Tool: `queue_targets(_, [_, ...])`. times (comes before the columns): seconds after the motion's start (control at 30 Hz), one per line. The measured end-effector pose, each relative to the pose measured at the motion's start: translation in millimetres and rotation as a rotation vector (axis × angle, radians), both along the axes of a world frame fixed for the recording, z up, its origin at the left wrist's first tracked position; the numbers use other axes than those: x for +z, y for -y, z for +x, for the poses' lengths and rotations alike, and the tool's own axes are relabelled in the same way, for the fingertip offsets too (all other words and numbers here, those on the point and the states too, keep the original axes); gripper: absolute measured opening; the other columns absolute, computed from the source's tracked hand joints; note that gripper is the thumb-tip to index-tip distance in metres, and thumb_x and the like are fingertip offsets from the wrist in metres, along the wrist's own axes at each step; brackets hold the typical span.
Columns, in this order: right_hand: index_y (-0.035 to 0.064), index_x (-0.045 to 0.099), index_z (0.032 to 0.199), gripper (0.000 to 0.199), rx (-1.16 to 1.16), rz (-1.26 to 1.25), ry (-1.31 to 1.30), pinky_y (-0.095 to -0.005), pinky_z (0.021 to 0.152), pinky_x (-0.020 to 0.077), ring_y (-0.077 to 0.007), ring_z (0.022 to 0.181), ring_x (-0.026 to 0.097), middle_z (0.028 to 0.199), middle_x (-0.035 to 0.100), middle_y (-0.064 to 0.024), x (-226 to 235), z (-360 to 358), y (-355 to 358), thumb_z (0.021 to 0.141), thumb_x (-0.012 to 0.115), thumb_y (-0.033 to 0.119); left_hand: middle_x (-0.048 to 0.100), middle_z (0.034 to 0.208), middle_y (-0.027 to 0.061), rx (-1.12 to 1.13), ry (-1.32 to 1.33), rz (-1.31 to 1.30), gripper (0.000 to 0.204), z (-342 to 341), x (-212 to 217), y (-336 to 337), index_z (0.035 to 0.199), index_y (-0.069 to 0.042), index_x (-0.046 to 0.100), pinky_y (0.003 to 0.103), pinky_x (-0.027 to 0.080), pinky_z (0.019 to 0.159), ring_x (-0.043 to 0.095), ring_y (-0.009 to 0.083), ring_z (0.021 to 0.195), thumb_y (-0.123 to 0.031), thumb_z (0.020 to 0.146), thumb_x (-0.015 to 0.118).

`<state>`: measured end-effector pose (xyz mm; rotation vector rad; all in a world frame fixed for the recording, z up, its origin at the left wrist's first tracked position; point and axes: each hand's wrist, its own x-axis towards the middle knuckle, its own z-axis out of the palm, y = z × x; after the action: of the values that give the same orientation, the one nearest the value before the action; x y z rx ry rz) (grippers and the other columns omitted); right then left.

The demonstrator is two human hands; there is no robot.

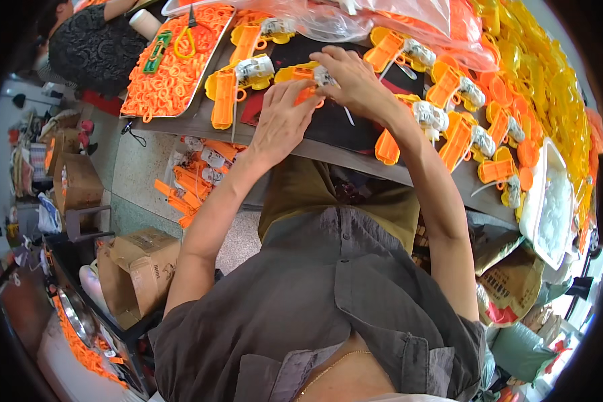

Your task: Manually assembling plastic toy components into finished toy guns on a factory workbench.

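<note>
Both hands are over the dark work mat at the table's near edge, around one orange-and-yellow plastic toy assembly (295, 72) with a grey-white part at its right end. My left hand (285, 120) grips its near side with bent fingers. From the right, my right hand (350, 79) closes its fingers over the grey-white end and covers much of it. A thin white strip (349, 116) sticks out below my right hand. Just left lies a similar orange toy assembly (225, 99), and another orange-and-yellow assembly (384, 50) rests beyond my right wrist.
A tray (203, 86) heaped with small orange rings stands at the left, with yellow-handled cutters (185, 43) on top. More assemblies line the table's right side. Yellow translucent parts (516, 60) pile up behind them. A white tub (547, 144) sits far right. Below left are orange pieces (197, 175).
</note>
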<state>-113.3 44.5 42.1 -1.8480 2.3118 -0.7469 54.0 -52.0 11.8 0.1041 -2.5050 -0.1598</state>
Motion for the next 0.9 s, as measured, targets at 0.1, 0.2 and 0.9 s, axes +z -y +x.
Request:
queue_targets(0.1, [0.0127, 0.051, 0.136, 0.056, 0.068, 0.001, -0.145, -0.0489, 0.106, 0.0326, -0.032, 0.127, 0.045, 0.137, 0.049, -0.0139, 0, 15, -11, 0.082, 0.067, 0.019, 0.054, 0.121, 0.0153, 0.196, -0.204, 0.212, 0.033, 30, -11, 13, 0.116, -0.006, 0.064, 0.047, 0.037, 0.097, 0.05, 0.032, 0.112, -0.006, 0.084, 0.062])
queue_targets(0.2, [0.0147, 0.052, 0.135, 0.052, 0.012, -0.059, -0.259, -0.0479, 0.105, 0.0337, -0.0304, 0.125, 0.047, 0.133, 0.053, -0.0118, -18, 6, 1, 0.084, 0.06, 0.01, 0.038, 0.14, 0.0238, 0.591, -0.101, 0.063, 0.068, 60, -23, 39, 0.145, -0.015, 0.043, 0.048, 0.031, 0.107, 0.037, 0.0404, 0.127, -0.019, 0.083, 0.07])
queue_targets(0.9, [0.0045, 0.057, 0.12, 0.039, -0.099, -0.29, 0.068, -0.063, 0.106, 0.0268, -0.0328, 0.12, 0.05, 0.121, 0.058, -0.0163, -24, -12, 23, 0.081, 0.056, 0.008, 0.045, 0.137, 0.0202, 0.354, -0.14, 0.335, 0.041, 65, -24, -38, 0.133, -0.005, 0.056, 0.043, 0.04, 0.101, 0.047, 0.0349, 0.124, -0.001, 0.092, 0.055])
